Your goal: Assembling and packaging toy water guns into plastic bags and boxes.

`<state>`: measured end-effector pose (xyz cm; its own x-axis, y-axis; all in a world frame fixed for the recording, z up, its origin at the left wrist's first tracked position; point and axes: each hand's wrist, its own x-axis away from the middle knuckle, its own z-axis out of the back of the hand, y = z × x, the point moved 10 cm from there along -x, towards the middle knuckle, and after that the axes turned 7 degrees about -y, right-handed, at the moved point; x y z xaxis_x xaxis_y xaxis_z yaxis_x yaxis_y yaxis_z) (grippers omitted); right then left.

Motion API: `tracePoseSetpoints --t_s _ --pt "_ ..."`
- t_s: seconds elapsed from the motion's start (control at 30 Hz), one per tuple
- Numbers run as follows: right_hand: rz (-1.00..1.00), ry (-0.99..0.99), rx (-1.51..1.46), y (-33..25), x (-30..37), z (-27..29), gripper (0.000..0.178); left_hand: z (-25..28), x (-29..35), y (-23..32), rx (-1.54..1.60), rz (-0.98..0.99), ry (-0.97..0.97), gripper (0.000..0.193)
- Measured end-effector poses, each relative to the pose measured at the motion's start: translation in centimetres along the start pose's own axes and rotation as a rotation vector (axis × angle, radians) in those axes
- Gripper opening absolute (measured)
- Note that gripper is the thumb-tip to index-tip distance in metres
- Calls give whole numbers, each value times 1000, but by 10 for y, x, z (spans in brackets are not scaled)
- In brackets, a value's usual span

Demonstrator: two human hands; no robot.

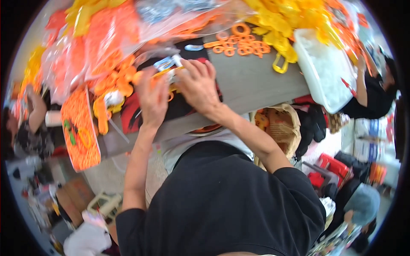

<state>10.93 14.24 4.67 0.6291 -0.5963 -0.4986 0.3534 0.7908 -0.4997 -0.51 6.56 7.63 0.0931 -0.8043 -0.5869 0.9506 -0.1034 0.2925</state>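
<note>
My left hand and my right hand meet over a black and red cloth on the table. Between their fingertips is a small orange and white plastic piece, pinched from both sides; motion blur hides its exact kind. Just beyond the fingers lie clear plastic film and a blue-and-white label. Loose orange plastic parts are heaped left of my left hand. A similar label rests on the cloth past my right hand.
A tray of small orange pieces stands at the left edge. Orange rings and yellow plastic parts lie at the far side. A white tub sits right; a paper bag is below the table edge. Other people work at both sides.
</note>
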Motion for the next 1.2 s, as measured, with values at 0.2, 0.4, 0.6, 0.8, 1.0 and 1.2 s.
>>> tracePoseSetpoints --t_s 0.2,0.4,0.6,0.8,1.0,1.2 --pt "-12 -102 94 -20 2 2 51 -16 19 -32 654 536 36 30" --pt "-194 -1 398 62 53 97 43 -10 14 -19 525 437 -31 25" --pt "-116 80 418 147 21 142 36 -47 -35 34 150 -74 -210 38" --pt "-129 324 355 155 -27 189 34 -76 -37 29 55 -142 -302 52" --pt "-215 624 649 206 -83 268 32 -85 -43 26 84 -101 -331 47" --pt "-302 272 450 275 -128 335 34 -83 -42 24 98 -86 -320 41"
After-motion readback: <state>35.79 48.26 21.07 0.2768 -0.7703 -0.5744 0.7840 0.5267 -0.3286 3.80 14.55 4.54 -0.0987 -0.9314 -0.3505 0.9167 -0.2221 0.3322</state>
